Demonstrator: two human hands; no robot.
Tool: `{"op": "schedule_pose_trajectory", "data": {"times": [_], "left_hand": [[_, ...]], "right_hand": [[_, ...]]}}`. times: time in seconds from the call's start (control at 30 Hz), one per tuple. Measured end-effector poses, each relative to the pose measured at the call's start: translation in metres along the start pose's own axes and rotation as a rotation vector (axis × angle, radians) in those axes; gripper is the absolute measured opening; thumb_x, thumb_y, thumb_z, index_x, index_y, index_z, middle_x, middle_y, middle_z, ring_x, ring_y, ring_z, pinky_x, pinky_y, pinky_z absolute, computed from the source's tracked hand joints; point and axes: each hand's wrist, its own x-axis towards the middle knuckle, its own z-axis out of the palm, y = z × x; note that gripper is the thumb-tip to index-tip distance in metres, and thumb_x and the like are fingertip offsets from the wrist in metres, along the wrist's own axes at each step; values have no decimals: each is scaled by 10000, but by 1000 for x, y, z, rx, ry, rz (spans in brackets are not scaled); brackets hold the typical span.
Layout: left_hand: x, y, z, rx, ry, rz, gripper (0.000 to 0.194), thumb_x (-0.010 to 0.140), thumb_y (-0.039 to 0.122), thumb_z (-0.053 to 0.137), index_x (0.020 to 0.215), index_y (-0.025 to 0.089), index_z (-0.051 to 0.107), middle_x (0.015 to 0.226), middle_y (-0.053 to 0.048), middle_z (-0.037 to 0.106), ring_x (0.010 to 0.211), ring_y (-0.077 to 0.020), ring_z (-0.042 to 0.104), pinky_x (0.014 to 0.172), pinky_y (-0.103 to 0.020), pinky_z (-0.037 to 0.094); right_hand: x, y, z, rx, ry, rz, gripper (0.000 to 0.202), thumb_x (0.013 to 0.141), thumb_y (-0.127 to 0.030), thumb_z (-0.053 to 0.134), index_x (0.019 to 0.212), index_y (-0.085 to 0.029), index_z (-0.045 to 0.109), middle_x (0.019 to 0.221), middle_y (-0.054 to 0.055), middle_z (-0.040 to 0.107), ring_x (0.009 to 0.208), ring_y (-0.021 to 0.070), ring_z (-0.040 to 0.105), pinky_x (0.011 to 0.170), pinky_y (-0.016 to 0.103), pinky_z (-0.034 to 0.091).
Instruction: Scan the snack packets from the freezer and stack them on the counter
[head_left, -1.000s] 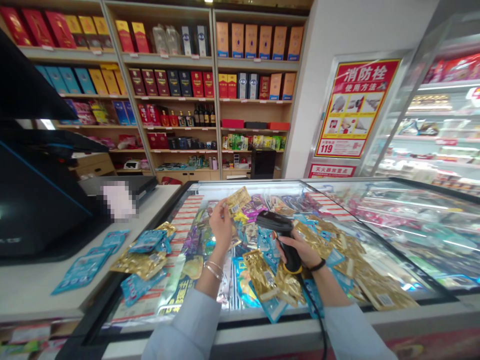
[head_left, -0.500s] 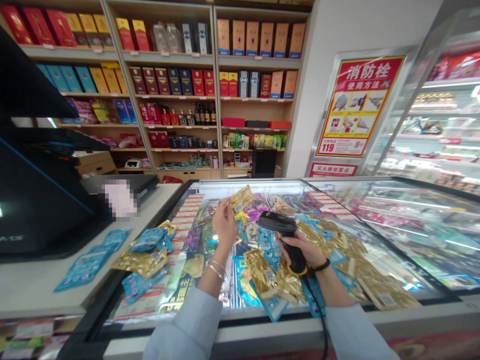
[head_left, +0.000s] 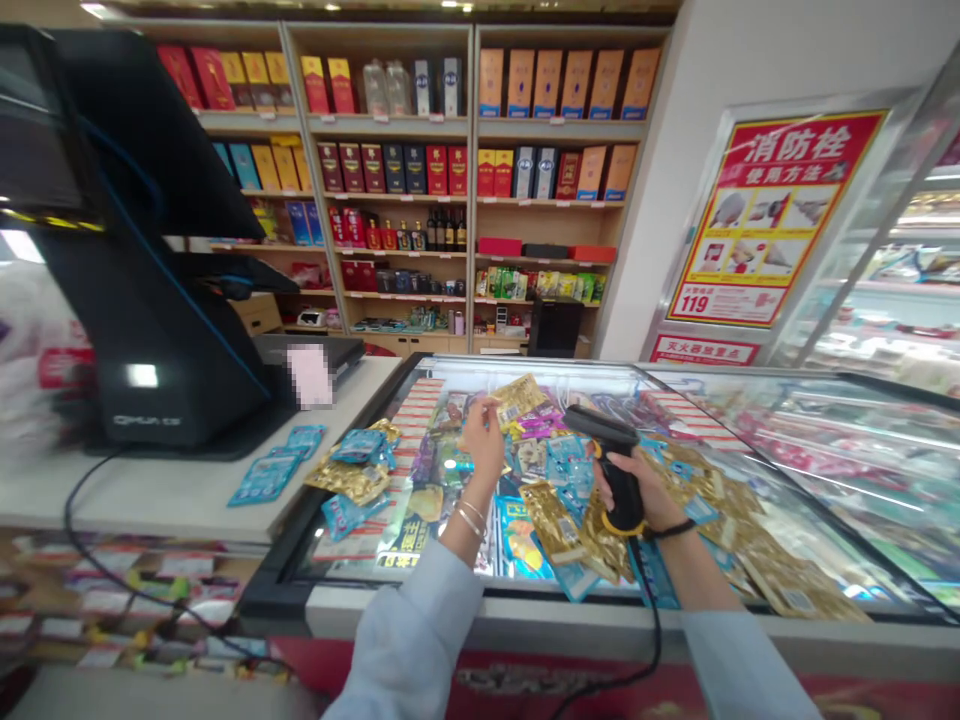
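A small flat packet of shiny gold foil, with a pale printed label, is up over the glass top of the chest freezer. The left hand grips it by its near-left edge, pinched between thumb and fingers. To its right, the right hand is closed around the grip of a barcode scanner, smooth black plastic with a rounded, elongated head and a yellow ring at the base of the handle; a thin black cable curves down from it over the freezer's front edge.

Under and beside the right hand lie crinkled gold packets and glossy blue ones, overlapping, with a long heap of gold packets running off to the right. A smaller pile of gold and blue packets sits at the left of the glass. Further left, flat blue packets rest on the smooth pale counter, near a black cash register with a slanted screen. Behind stand wooden shelves of upright boxes and glass bottles.
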Motion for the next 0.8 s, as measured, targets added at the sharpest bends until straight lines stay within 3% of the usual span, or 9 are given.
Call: {"op": "schedule_pose_trajectory", "data": {"times": [0.13,0.23,0.37,0.6,0.7,0.8], "left_hand": [[1,14,-29,5,-16,-19,223,895,158,510,909,196,729,978,-72,755,942,-198,692,890,-351,541],[13,19,-62,27,1,-28,268,891,148,508,978,199,756,1036,-77,766,998,-207,698,937,-374,540],[41,17,-127,104,97,-43,277,868,161,515,983,186,765,1044,-82,771,999,-209,701,971,-386,533],[78,-8,-261,322,438,-48,284,843,206,516,993,167,754,1050,-97,761,1004,-218,689,971,-375,520],[82,-24,-303,416,505,-106,300,833,205,499,992,147,747,1007,-107,751,951,-225,682,942,-388,522],[80,-37,-330,515,493,-157,304,846,209,478,981,135,740,974,-121,732,937,-245,669,950,-421,506]], "right_hand": [[-3,-6,29,38,19,-26,317,803,-483,673,947,-216,580,521,-35,565,364,143,506,360,263,393],[3,1,61,83,15,-61,301,800,-504,650,904,-231,574,506,-44,534,363,148,482,355,281,391],[16,25,107,164,-46,-59,291,804,-496,649,878,-225,574,515,-42,552,374,134,498,360,257,401],[30,74,161,286,-121,11,339,782,-502,681,912,-202,592,504,-53,577,346,125,516,350,228,430],[35,89,178,310,-144,45,344,773,-509,683,901,-201,600,485,-56,567,335,129,510,335,228,430],[40,100,195,332,-146,85,350,743,-522,703,846,-201,608,472,-50,565,329,130,504,324,232,425]]}}
